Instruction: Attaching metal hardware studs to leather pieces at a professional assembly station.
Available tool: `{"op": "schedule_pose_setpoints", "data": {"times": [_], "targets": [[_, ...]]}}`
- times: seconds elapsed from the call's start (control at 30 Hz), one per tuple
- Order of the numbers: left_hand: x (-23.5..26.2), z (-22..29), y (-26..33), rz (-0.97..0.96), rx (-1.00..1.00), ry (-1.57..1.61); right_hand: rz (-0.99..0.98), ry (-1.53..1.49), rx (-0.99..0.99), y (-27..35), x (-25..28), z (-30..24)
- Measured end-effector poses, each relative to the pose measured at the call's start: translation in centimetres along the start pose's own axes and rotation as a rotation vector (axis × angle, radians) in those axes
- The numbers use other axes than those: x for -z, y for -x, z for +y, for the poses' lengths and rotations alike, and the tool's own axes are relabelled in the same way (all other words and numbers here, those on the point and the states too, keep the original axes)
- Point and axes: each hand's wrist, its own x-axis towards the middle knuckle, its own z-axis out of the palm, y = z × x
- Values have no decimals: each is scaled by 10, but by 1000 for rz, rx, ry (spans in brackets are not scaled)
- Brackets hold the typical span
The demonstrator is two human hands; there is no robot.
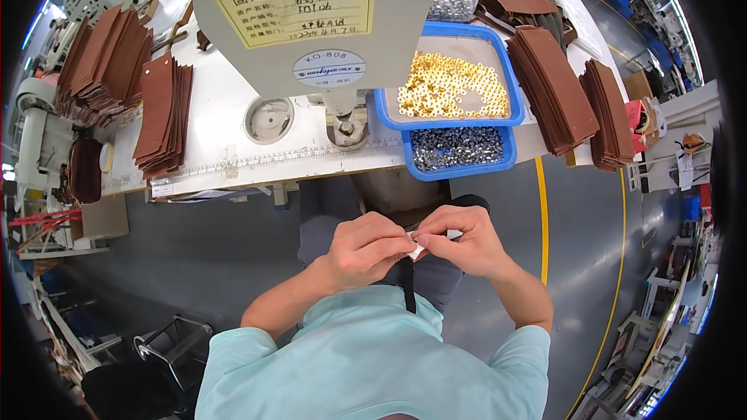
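Note:
Both hands meet above my lap, in front of the table's edge. Between their fingertips is a small white piece with a reddish-brown edge, mostly covered by the fingers. My left hand is closed, thumb and fingers pinching the piece from the left. From the right, my right hand pinches it with thumb and forefinger. What exactly the piece is, I cannot make out. Beyond the hands stands a pale grey press machine, its punch above a small metal die on the table.
A blue tray of gold eyelets sits right of the machine, overlapping a blue tray of silver metal parts. Brown leather stacks lie left and right on the white table. A metal-framed chair stands behind at left.

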Motion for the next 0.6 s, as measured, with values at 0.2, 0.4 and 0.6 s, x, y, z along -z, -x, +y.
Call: {"op": "schedule_pose_setpoints", "data": {"times": [0.2, 0.4, 0.6], "targets": [[0, 3, -3, 5, 31, 4, 27, 164, 159, 1, 2, -2], [5, 16, -5, -68, 326, 93, 26, 245, 214, -1, -1, 1], [3, 23, -4, -92, 470, 168, -5, 118, 114, -1, 2, 11]]}}
